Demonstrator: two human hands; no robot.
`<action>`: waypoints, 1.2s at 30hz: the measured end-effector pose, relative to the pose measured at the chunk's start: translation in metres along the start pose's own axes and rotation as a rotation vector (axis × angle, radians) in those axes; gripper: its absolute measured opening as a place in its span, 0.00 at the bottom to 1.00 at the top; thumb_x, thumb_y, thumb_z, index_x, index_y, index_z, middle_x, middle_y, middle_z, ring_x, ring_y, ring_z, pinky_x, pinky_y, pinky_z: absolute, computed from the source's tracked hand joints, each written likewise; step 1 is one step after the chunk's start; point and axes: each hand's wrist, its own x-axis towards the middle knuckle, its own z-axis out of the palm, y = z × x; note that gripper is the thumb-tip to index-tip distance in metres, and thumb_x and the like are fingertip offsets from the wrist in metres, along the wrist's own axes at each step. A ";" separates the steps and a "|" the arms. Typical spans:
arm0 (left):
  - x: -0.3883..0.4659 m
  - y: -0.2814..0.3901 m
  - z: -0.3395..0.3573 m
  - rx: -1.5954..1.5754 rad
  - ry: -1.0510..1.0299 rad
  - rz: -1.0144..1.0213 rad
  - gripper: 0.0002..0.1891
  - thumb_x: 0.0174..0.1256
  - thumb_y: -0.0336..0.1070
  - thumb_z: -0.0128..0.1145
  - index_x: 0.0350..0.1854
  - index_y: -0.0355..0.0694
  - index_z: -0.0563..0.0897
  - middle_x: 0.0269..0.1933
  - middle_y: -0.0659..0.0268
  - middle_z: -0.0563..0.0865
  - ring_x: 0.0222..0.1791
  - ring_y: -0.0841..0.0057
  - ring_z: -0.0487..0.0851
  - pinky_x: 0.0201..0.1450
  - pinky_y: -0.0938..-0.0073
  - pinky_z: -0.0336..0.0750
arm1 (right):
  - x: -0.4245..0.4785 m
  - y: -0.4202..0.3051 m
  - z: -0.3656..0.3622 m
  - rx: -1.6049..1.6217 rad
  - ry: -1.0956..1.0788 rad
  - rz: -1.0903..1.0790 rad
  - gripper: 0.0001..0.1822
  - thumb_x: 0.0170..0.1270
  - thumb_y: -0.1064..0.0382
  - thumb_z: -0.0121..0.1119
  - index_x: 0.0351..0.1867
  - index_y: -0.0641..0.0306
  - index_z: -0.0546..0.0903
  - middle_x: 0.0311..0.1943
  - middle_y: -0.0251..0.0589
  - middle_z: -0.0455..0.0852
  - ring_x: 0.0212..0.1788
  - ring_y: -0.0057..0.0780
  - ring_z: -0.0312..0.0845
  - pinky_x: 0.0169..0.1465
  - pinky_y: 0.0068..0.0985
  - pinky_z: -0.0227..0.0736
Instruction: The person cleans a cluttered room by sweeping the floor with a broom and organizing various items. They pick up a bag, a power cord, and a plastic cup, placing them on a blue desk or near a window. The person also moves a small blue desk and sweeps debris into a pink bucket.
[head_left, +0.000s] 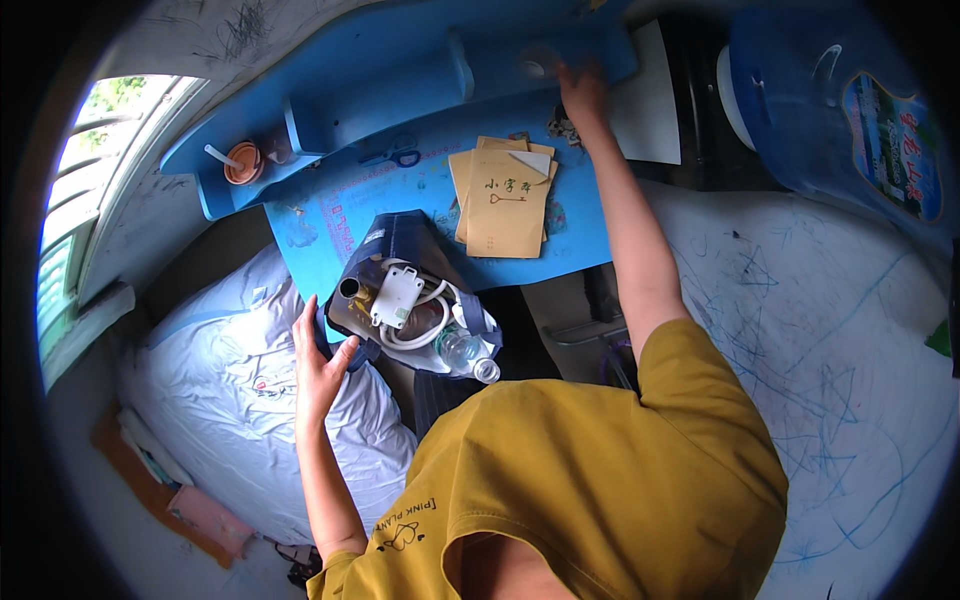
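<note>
My left hand (322, 367) is at the near left side of a dark blue bag (401, 232), its fingers spread and touching the bag's edge or strap. Inside the open bag lie a white power strip (397, 296) with a coiled white cable (409, 341) and a clear plastic bottle (466, 352). My right hand (583, 90) reaches to the right end of the blue desk shelf (382, 82), close to a round clear object (538, 61). Its fingers are blurred, and whether they hold anything cannot be told. Brown paper notebooks (506, 210) lie stacked on the blue desk (577, 225).
Blue-handled scissors (405, 154) lie near the shelf. An orange cup with a straw (244, 163) stands in the left compartment. Small dark items (562, 126) lie by my right wrist. A large blue water container (817, 112) is at right, a pale cloth-covered bundle (217, 360) at left.
</note>
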 end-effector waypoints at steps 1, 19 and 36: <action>-0.001 -0.003 0.001 -0.021 0.015 -0.014 0.41 0.51 0.40 0.67 0.67 0.39 0.60 0.57 0.52 0.70 0.59 0.60 0.68 0.62 0.65 0.61 | -0.017 -0.002 -0.010 0.050 -0.058 0.056 0.36 0.57 0.43 0.58 0.58 0.70 0.68 0.47 0.59 0.78 0.49 0.52 0.75 0.49 0.41 0.72; 0.013 -0.022 0.021 -0.165 0.016 -0.130 0.42 0.52 0.32 0.66 0.69 0.43 0.56 0.56 0.51 0.73 0.53 0.65 0.76 0.56 0.68 0.69 | -0.220 -0.016 0.036 0.380 -0.405 0.912 0.41 0.35 0.59 0.77 0.53 0.70 0.71 0.39 0.46 0.82 0.39 0.37 0.81 0.42 0.32 0.76; 0.021 -0.049 0.015 -0.063 -0.044 -0.015 0.43 0.50 0.33 0.67 0.69 0.41 0.56 0.58 0.52 0.71 0.58 0.63 0.71 0.60 0.66 0.66 | -0.196 -0.109 -0.113 -0.294 -0.423 0.169 0.19 0.49 0.59 0.62 0.41 0.64 0.72 0.35 0.51 0.81 0.38 0.52 0.80 0.38 0.45 0.75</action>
